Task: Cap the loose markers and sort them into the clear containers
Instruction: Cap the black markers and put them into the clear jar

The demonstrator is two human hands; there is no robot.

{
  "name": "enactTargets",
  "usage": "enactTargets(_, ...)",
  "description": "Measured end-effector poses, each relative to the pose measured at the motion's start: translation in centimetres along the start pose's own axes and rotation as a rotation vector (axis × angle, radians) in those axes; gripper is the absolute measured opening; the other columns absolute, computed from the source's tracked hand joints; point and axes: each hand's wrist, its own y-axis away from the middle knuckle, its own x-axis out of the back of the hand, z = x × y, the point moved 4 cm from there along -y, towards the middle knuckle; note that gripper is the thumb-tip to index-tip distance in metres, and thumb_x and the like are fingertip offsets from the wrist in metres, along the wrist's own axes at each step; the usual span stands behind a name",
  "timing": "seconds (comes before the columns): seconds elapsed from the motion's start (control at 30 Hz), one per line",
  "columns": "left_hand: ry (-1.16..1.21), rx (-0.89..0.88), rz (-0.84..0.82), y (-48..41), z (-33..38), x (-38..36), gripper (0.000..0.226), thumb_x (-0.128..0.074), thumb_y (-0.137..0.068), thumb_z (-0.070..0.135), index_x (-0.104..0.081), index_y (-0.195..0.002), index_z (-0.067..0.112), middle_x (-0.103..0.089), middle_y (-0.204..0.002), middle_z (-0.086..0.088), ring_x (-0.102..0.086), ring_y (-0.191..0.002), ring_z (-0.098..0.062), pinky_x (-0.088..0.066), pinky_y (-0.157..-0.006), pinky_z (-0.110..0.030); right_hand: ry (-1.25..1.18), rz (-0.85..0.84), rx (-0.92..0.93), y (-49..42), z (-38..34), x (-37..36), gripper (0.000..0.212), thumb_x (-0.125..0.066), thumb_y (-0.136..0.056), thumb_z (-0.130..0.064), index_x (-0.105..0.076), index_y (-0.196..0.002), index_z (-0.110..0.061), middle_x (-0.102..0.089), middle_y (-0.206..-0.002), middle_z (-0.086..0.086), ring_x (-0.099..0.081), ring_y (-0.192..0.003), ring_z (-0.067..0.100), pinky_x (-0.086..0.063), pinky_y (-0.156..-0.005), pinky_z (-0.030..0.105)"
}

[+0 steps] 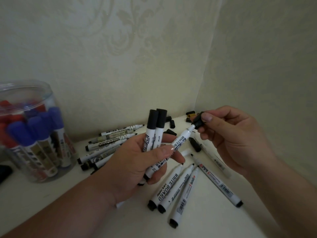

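Cap (pixel 199 121) pinched in my right hand (pixel 236 140), touching the tip of the marker (pixel 181 137) my left hand (pixel 137 162) grips along with two capped markers (pixel 155 133). Loose markers (pixel 178 184) lie on the shelf (pixel 205 220) below that marker; container (pixel 32 138) of blue and red ones stands far left of it.

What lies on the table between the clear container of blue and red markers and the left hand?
In the head view, a pile of uncapped black markers lies between the clear container and the left hand.
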Motion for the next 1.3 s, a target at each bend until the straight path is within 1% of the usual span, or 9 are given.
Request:
enactTargets(0.2,0.018,-0.017,0.024,-0.1,0.0,0.3,0.023,-0.066,-0.085,0.017,-0.072,-0.105,0.007,-0.066,-0.082,-0.02,-0.036,-0.038,-0.011,-0.028,-0.043,-0.021,0.054,-0.163,-0.131,0.5,0.5,-0.6,0.029,-0.075,-0.061,-0.006,-0.072,-0.088,0.005,-0.072,-0.085,0.029,-0.071,-0.062,0.028,-0.059,-0.056,0.03)
enactTargets(0.4,-0.006,-0.005,0.07,0.0,0.0,0.2,0.008,-0.069,-0.089,0.014,-0.072,-0.085,0.007,-0.06,-0.059,-0.008,-0.032,-0.033,-0.009,-0.025,-0.046,-0.023,0.101,-0.133,-0.128,0.7,0.8,-1.2,0.027,-0.077,-0.06,-0.013,-0.077,-0.085,-0.001,-0.073,-0.083,0.025,-0.071,-0.062,0.026,-0.058,-0.055,0.028)
enactTargets(0.53,-0.069,-0.039,0.164,0.3,0.1,0.7,0.014,-0.071,-0.083,0.022,-0.076,-0.092,0.012,-0.062,-0.07,-0.016,-0.035,-0.036,-0.014,-0.03,-0.054,-0.036,0.114,-0.058,-0.082,0.9,1.5,-1.6,0.023,-0.074,-0.067,-0.007,-0.077,-0.089,-0.001,-0.069,-0.068,0.021,-0.064,-0.056,0.024,-0.052,-0.051,0.025)
enactTargets(0.7,-0.197,-0.098,0.232,0.6,0.8,0.3,0.012,-0.075,-0.081,0.028,-0.077,-0.089,0.02,-0.066,-0.067,-0.014,-0.039,-0.043,-0.023,-0.034,-0.044,-0.027,0.177,0.004,-0.102,1.2,1.3,-2.0,0.029,-0.076,-0.067,-0.012,-0.075,-0.092,0.001,-0.066,-0.061,0.015,-0.059,-0.052,0.021,-0.048,-0.048,0.022)
enactTargets(0.87,-0.19,-0.09,0.222,0.1,0.5,0.1,0.015,-0.07,-0.082,0.027,-0.075,-0.094,0.02,-0.063,-0.068,-0.014,-0.038,-0.042,-0.022,-0.034,-0.046,-0.029,0.274,0.02,-0.117,1.4,1.4,-2.3,0.015,-0.072,-0.084,-0.007,-0.075,-0.099,-0.006,-0.069,-0.064,0.011,-0.06,-0.052,0.019,-0.048,-0.049,0.024)
enactTargets(1.0,-0.176,-0.027,0.172,-0.5,-0.6,0.1,0.025,-0.071,-0.092,0.034,-0.066,-0.09,0.01,-0.049,-0.061,-0.013,-0.037,-0.047,-0.021,-0.032,-0.051,-0.033,0.539,-0.024,-0.077,0.5,0.3,-1.2,0.022,-0.066,-0.093,-0.021,-0.07,-0.114,-0.02,-0.076,-0.083,0.003,-0.066,-0.062,0.016,-0.054,-0.055,0.026)
enactTargets(1.13,-0.035,0.011,0.219,-0.8,-1.0,0.4,0.019,-0.074,-0.081,0.025,-0.067,-0.093,0.013,-0.04,-0.058,-0.009,-0.033,-0.05,-0.02,-0.033,-0.049,-0.031,1.249,0.273,0.022,-2.0,-2.4,5.4,0.019,-0.067,-0.093,-0.023,-0.072,-0.111,-0.02,-0.072,-0.091,-0.006,-0.068,-0.083,0.014,-0.049,-0.073,0.025)
enactTargets(1.23,0.041,0.03,0.218,-0.9,-1.0,0.4,0.02,-0.073,-0.078,0.014,-0.055,-0.085,0.01,-0.034,-0.058,-0.01,-0.029,-0.049,-0.019,-0.036,-0.045,-0.028,1.571,0.274,-0.233,-3.4,-1.6,9.5,0.024,-0.061,-0.092,-0.016,-0.071,-0.115,-0.016,-0.07,-0.109,0.005,-0.062,-0.077,0.021,-0.045,-0.076,0.026)
enactTargets(1.3,0.023,0.042,0.214,-1.0,-1.3,0.4,0.021,-0.073,-0.078,0.015,-0.053,-0.083,0.011,-0.037,-0.058,-0.01,-0.032,-0.049,-0.02,-0.038,-0.046,-0.029,1.693,0.185,-0.395,-3.9,0.0,10.4,0.021,-0.063,-0.088,-0.014,-0.071,-0.107,-0.013,-0.069,-0.103,0.007,-0.06,-0.073,0.022,-0.044,-0.07,0.025)
